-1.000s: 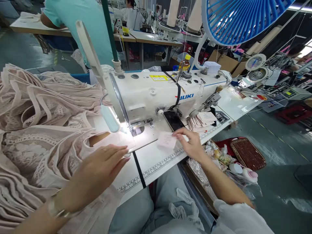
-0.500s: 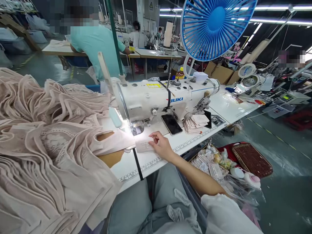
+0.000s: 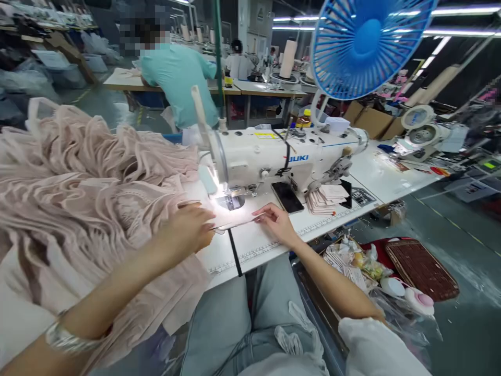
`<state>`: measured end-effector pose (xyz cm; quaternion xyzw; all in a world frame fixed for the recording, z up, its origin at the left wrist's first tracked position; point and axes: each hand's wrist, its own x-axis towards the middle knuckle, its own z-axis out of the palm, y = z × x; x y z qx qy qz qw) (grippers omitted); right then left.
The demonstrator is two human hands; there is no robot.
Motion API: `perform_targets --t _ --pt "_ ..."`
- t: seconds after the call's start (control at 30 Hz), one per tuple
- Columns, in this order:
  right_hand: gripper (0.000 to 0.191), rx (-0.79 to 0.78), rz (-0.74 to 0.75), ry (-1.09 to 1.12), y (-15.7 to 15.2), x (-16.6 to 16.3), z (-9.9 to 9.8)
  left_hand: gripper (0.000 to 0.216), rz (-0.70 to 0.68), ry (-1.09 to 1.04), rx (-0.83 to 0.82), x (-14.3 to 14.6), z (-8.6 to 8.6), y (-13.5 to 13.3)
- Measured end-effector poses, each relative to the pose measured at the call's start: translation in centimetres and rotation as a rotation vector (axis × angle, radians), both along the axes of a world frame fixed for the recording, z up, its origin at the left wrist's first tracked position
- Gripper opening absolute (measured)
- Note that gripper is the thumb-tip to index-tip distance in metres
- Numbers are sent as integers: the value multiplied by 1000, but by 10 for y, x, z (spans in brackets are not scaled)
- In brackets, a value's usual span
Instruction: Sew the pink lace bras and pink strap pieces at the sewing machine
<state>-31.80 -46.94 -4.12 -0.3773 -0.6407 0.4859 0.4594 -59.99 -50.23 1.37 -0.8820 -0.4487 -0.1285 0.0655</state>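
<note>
In front of the needle of a white sewing machine, a small pale pink fabric piece is stretched between my hands. My right hand pinches its right end between thumb and fingers. At the left end, my left hand has its fingers closed on the fabric; it is somewhat blurred. Beside that hand, a large heap of pale pink garments covers the left side. The presser foot stands just behind the piece under a bright lamp.
A black phone and a stack of pink fabric pieces lie right of the needle area. A blue fan stands above the machine. Below the table's right edge are bags and a brown woven mat. A person in teal sits ahead.
My left hand has come into view and taken the fabric's left end. My right hand now pinches the right end, and the piece is tilted up. The camera has turned left.
</note>
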Motion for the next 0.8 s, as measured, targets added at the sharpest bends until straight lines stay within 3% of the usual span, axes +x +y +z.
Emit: perform_targets --t 0.2,0.37,0.5,0.67,0.8 --pt "11 336 42 -510 50 3 2 58 72 334 -195 5 -37 3" --pt "15 643 66 -1049 50 -18 9 48 64 369 -36 11 -39 8" --pt "19 661 92 -1323 35 -26 14 34 -40 308 103 4 -37 20" --pt "27 621 97 -1443 42 -19 18 30 -230 260 157 15 -47 17" --pt "27 662 121 -1455 51 -23 19 29 -157 319 192 52 -50 5"
